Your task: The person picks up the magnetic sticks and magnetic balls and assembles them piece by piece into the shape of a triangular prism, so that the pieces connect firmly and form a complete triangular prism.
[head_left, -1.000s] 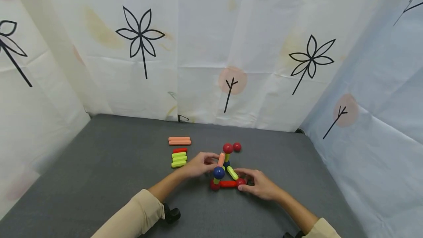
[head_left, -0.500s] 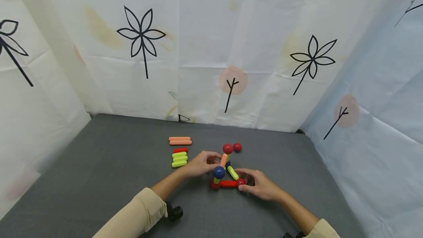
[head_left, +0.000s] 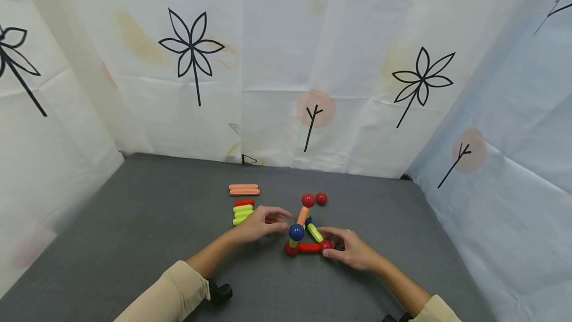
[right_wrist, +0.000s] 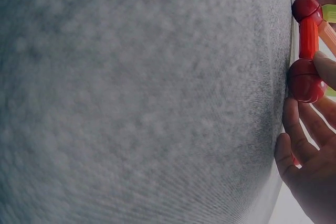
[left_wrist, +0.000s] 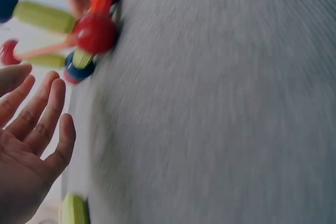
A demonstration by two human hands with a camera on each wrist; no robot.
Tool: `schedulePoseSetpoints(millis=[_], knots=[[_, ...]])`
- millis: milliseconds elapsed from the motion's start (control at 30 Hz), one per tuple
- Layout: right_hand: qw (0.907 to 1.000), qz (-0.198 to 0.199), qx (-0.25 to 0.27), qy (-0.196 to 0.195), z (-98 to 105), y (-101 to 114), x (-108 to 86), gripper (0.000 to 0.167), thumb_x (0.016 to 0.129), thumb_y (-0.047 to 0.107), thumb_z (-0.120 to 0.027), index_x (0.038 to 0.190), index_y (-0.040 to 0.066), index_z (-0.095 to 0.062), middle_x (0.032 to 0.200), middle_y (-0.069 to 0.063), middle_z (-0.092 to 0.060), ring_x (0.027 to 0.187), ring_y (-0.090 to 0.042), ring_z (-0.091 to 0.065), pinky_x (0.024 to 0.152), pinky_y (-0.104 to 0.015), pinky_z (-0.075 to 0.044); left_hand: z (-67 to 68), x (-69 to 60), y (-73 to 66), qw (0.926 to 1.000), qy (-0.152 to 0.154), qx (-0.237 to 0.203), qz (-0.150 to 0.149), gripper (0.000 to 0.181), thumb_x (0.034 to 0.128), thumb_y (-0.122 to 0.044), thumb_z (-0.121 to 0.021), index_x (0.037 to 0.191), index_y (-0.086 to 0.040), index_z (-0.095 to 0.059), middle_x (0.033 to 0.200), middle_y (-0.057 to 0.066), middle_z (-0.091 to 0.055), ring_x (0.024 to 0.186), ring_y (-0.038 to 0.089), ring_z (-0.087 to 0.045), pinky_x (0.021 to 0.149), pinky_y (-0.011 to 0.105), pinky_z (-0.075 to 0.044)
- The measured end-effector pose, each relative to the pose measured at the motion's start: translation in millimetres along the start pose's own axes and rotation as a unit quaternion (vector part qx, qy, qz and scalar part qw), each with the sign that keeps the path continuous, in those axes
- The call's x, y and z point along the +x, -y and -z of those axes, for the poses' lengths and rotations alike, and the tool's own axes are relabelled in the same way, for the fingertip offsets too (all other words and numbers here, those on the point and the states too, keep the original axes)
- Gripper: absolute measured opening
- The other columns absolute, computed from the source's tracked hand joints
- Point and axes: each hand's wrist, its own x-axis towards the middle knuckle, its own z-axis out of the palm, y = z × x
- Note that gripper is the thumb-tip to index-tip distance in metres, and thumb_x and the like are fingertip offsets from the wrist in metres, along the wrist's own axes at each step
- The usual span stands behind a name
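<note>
A structure of balls and rods stands on the grey table: a blue ball up front, a red rod low between two red balls, a salmon rod slanting up beside a raised red ball. My left hand, fingers loosely spread, is just left of it, touching nothing; the left wrist view shows that hand empty. With thumb and fingers my right hand grips the front right red ball, also visible in the right wrist view as a red ball under the thumb.
Behind my left hand lie two salmon rods, a red rod and several yellow-green rods, partly covered by the hand. One loose red ball sits behind the structure. A patterned white cloth rises along the table's back edge.
My left hand has let go of the structure and moved left, towards the yellow-green rods. The salmon rod's top has shifted right, up to the raised red ball. My right hand has stayed in place.
</note>
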Motion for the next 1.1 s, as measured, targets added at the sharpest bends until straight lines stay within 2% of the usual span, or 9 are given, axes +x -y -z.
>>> schedulePoseSetpoints(millis=[133, 233, 333, 500, 667, 800, 933, 1033, 1100], knots=[[1.0000, 0.001, 0.000, 0.001, 0.9, 0.5, 0.6, 0.052, 0.094, 0.024, -0.070, 0.140, 0.005, -0.054, 0.113, -0.002, -0.064, 0.089, -0.013, -0.058, 0.072, -0.025, -0.048, 23.5, -14.7, 5.6, 0.9987, -0.046, 0.019, -0.008, 0.035, 0.1008, -0.013, -0.059, 0.129, 0.007, -0.059, 0.111, 0.022, -0.070, 0.102, 0.037, -0.067, 0.084, 0.036, -0.055], [1.0000, 0.000, -0.001, 0.002, 1.7, 1.2, 0.7, 0.052, 0.095, 0.024, -0.070, 0.140, 0.005, -0.054, 0.113, -0.002, -0.064, 0.089, -0.013, -0.058, 0.072, -0.025, -0.048, 41.3, -27.2, 10.8, 0.9943, -0.087, 0.060, -0.009, 0.033, 0.0999, -0.013, -0.061, 0.127, 0.005, -0.061, 0.110, 0.020, -0.071, 0.100, 0.034, -0.069, 0.081, 0.037, -0.056], [1.0000, -0.001, -0.002, 0.003, 2.4, 1.9, 0.3, 0.053, 0.094, 0.024, -0.070, 0.141, 0.005, -0.054, 0.113, -0.001, -0.064, 0.090, -0.014, -0.058, 0.073, -0.026, -0.049, 54.0, -40.2, 16.5, 0.9875, -0.110, 0.113, -0.002, 0.030, 0.0984, -0.012, -0.063, 0.125, 0.002, -0.064, 0.110, 0.015, -0.072, 0.100, 0.027, -0.070, 0.078, 0.034, -0.056], [1.0000, -0.003, -0.001, 0.006, 3.1, 2.3, 0.1, 0.053, 0.095, 0.025, -0.069, 0.141, 0.005, -0.054, 0.113, -0.001, -0.063, 0.091, -0.016, -0.058, 0.074, -0.026, -0.049, 63.4, -56.7, 23.1, 0.9696, -0.117, 0.214, 0.014, 0.030, 0.0905, -0.009, -0.073, 0.120, -0.004, -0.067, 0.103, 0.003, -0.073, 0.093, 0.017, -0.069, 0.078, 0.032, -0.055], [1.0000, -0.003, -0.002, 0.006, 3.3, 1.4, 0.3, 0.053, 0.095, 0.025, -0.069, 0.141, 0.005, -0.054, 0.113, -0.001, -0.063, 0.091, -0.015, -0.058, 0.074, -0.026, -0.049, 63.5, -61.3, 24.4, 0.9559, -0.103, 0.274, 0.025, 0.037, 0.0824, -0.007, -0.080, 0.117, -0.005, -0.067, 0.099, -0.001, -0.070, 0.085, 0.012, -0.065, 0.077, 0.033, -0.055], [1.0000, -0.005, -0.004, 0.006, 2.4, 0.2, 0.5, 0.053, 0.095, 0.025, -0.069, 0.141, 0.006, -0.054, 0.113, -0.001, -0.064, 0.091, -0.014, -0.058, 0.074, -0.026, -0.049, 59.6, -59.0, 24.3, 0.9552, -0.097, 0.278, 0.031, 0.040, 0.0818, -0.005, -0.080, 0.119, -0.004, -0.066, 0.098, -0.001, -0.069, 0.084, 0.010, -0.064, 0.075, 0.031, -0.055], [1.0000, -0.005, -0.005, 0.004, 1.2, -0.5, 0.9, 0.052, 0.095, 0.026, -0.069, 0.141, 0.006, -0.054, 0.113, -0.001, -0.064, 0.091, -0.014, -0.058, 0.074, -0.026, -0.049, 52.9, -55.4, 21.4, 0.9611, -0.092, 0.257, 0.039, 0.042, 0.0840, -0.003, -0.077, 0.124, -0.003, -0.064, 0.100, 0.002, -0.071, 0.086, 0.012, -0.066, 0.076, 0.032, -0.055], [1.0000, -0.003, -0.003, 0.003, 0.7, -0.4, 0.7, 0.052, 0.095, 0.025, -0.069, 0.140, 0.006, -0.054, 0.112, -0.001, -0.064, 0.091, -0.014, -0.058, 0.074, -0.026, -0.049, 46.2, -51.1, 17.1, 0.9704, -0.082, 0.220, 0.054, 0.044, 0.0879, -0.005, -0.073, 0.130, -0.002, -0.062, 0.107, 0.006, -0.072, 0.094, 0.016, -0.068, 0.079, 0.033, -0.054], [1.0000, -0.002, -0.002, 0.003, 0.4, 0.0, 0.1, 0.052, 0.095, 0.025, -0.069, 0.140, 0.006, -0.054, 0.112, -0.001, -0.064, 0.090, -0.013, -0.058, 0.073, -0.026, -0.049, 41.2, -46.8, 12.7, 0.9805, -0.076, 0.168, 0.070, 0.045, 0.0907, -0.006, -0.070, 0.134, -0.002, -0.059, 0.112, 0.009, -0.071, 0.100, 0.019, -0.067, 0.079, 0.034, -0.054]])
